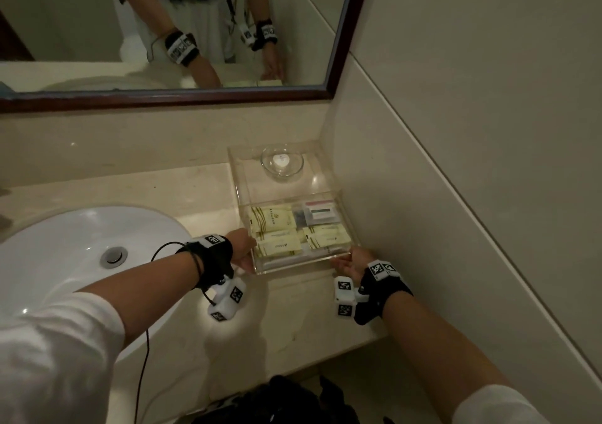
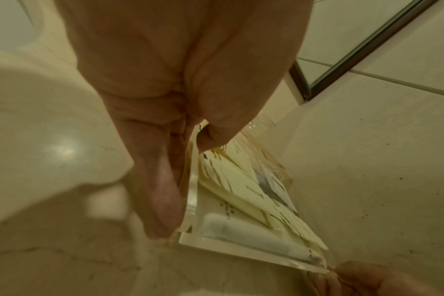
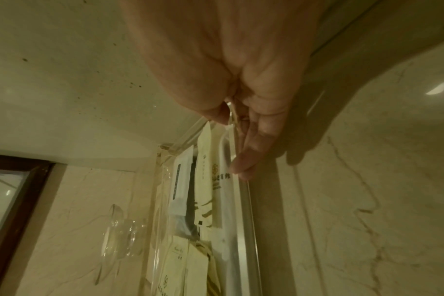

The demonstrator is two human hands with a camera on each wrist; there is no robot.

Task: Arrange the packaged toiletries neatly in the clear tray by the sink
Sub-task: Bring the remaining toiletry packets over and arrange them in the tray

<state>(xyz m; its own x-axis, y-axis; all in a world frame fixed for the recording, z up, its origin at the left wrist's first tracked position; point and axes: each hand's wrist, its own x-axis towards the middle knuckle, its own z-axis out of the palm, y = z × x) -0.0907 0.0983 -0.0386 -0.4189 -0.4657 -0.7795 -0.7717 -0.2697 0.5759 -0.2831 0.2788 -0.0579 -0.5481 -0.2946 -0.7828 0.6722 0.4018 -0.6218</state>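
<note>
Beside sink (image 1: 81,254), my left hand (image 1: 242,251) and right hand (image 1: 353,260) pinch tray (image 1: 303,262) front corners; packets (image 1: 277,225) inside. Next, I judge: square tray on worktop (image 1: 293,319).

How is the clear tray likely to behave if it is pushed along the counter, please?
The clear tray looks like thick rigid acrylic, so it should probably slide as one stiff piece. The polished counter may let it slip easily. The left hand and right hand hold opposite front corners, which likely keeps it straight.
</note>
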